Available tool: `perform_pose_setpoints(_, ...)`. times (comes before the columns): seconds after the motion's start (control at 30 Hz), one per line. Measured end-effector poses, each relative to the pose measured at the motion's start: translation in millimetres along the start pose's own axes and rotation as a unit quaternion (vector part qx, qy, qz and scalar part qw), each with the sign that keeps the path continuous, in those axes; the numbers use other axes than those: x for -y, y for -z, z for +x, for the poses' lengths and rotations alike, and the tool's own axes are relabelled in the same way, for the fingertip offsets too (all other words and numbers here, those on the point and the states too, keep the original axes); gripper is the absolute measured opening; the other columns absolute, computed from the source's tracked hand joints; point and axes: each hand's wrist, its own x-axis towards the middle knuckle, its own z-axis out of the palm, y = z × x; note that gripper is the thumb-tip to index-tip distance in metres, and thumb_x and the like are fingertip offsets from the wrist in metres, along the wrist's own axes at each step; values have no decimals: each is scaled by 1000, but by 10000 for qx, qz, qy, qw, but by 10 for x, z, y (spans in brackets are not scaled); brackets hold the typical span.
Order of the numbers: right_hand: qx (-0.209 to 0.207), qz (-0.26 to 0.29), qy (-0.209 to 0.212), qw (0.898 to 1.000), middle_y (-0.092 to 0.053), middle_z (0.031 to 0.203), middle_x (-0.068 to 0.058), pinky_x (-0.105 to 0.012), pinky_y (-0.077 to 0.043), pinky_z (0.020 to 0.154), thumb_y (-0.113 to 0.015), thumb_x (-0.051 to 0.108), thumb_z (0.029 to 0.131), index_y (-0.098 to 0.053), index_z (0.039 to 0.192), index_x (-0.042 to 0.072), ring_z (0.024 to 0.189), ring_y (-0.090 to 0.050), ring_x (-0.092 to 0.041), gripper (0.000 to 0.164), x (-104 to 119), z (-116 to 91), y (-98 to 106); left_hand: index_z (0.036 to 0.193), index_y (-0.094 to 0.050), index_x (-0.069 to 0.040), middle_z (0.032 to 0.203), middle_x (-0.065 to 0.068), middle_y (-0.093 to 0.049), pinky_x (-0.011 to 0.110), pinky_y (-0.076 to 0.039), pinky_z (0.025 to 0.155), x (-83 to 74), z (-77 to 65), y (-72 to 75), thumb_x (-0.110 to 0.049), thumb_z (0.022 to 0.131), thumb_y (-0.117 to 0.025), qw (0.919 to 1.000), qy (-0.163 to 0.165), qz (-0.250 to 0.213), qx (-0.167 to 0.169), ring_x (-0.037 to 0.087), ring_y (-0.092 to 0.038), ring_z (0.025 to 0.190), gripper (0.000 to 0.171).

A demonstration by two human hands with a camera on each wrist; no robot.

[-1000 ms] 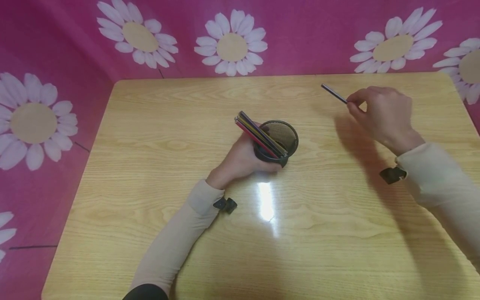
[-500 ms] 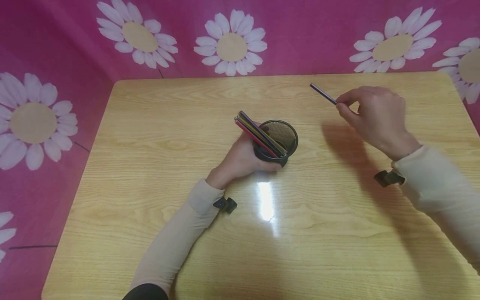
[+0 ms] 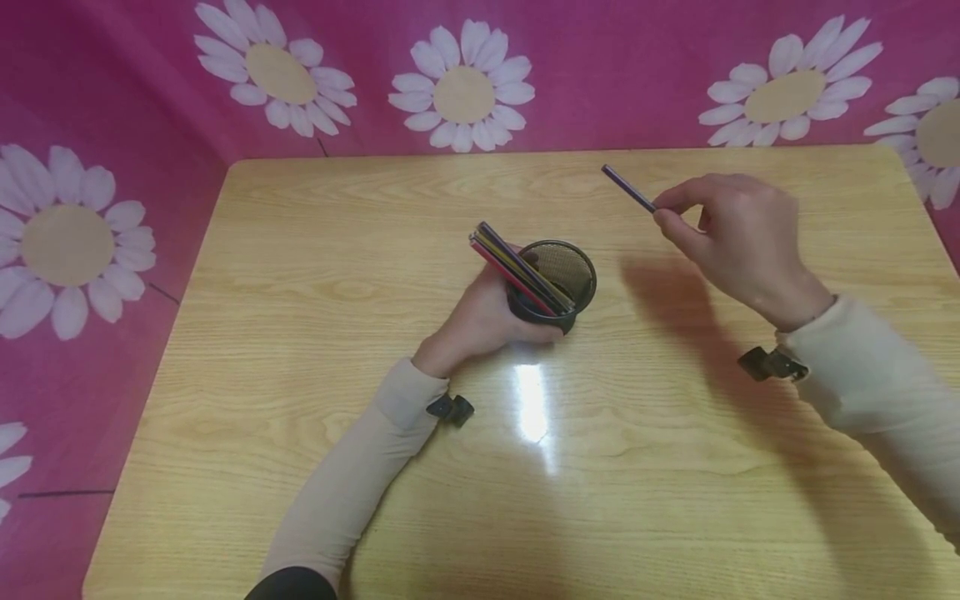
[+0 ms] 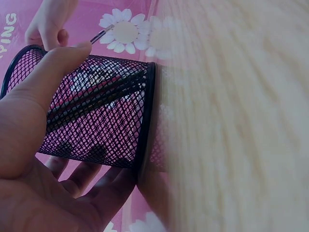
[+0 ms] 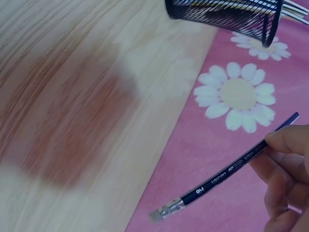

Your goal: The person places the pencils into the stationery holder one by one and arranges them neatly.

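Observation:
A black mesh pencil cup [image 3: 558, 267] stands near the middle of the table, its rim facing up in the head view. My left hand [image 3: 480, 317] grips it, thumb along the near side and the other fingers round the far side. Several pencils [image 3: 517, 267] in red, yellow and dark colours lean leftward out of it. To the right of the cup, my right hand [image 3: 750, 242] pinches a dark HB pencil [image 5: 222, 174] between thumb and index finger, above the table. A metal ferrule and pale eraser [image 5: 166, 211] show at one end of this pencil.
The light wood table [image 3: 300, 333] ends at a pink curtain [image 3: 600, 67] with white daisies behind and to the left. A bright light reflection [image 3: 532, 404] lies in front of the cup. Small dark camera mounts [image 3: 772, 364] sit at both cuffs.
My right hand has moved left with the pencil, closer to the cup. The left hand and the cup have stayed in place.

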Motion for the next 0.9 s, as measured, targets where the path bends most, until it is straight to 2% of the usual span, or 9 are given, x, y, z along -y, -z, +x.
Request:
perform_pose_setpoints(0.23,-191,172,236,9994,-76,84,-6,-33,-34,56,-79,14,97,-87,104,10,67,-58,-21,12,138,26,29,147,-46,-15,149,1,-59,28,-36,121,-1,-9,3,-44,56,-110,10000,37,28,-3,12,-55,137,116)
perform_pose_setpoints(0.33,-232,282,317,9988,-77,84,-6,-32,-33,57,-79,14,97,-86,104,10,67,-58,-21,12,189,37,45,147,-46,-14,150,2,-59,29,-35,122,-47,-21,18,-40,56,-110,9999,119,-106,22,13,-54,138,114)
perform_pose_setpoints(0.37,-238,319,345,9986,-77,84,-6,-31,-33,58,-79,14,97,-86,104,10,67,-58,-21,12,207,41,52,147,-46,-12,150,2,-59,30,-35,122,-79,-27,27,-38,57,-110,9998,159,-122,41,14,-54,138,113)
perform_pose_setpoints(0.57,-242,537,489,9971,-80,90,-7,-25,-31,60,-80,15,98,-86,106,8,67,-60,-21,12,310,68,94,144,-45,-4,147,13,-60,32,-36,122,-505,-153,136,-22,62,-107,9997,146,-121,147,21,-56,137,105)
perform_pose_setpoints(0.63,-265,634,516,9963,-81,92,-8,-24,-31,61,-80,15,98,-85,106,8,67,-60,-21,12,347,78,106,144,-45,-3,146,15,-60,31,-36,122,-586,-181,155,-19,63,-107,9998,123,-107,138,22,-56,137,102)
perform_pose_setpoints(0.73,-299,802,572,9947,-81,94,-9,-22,-32,62,-80,14,98,-85,106,6,67,-60,-19,13,399,92,123,144,-45,-2,147,16,-59,30,-36,121,-621,-192,161,-17,64,-106,9998,142,-94,141,23,-55,137,102)
perform_pose_setpoints(0.9,-388,1000,741,9915,-82,97,-10,-19,-31,61,-80,14,99,-85,106,3,68,-57,-13,14,467,106,160,144,-45,-4,147,14,-59,33,-36,123,-561,-157,156,-21,63,-107,9996,206,-108,158,23,-55,138,104)
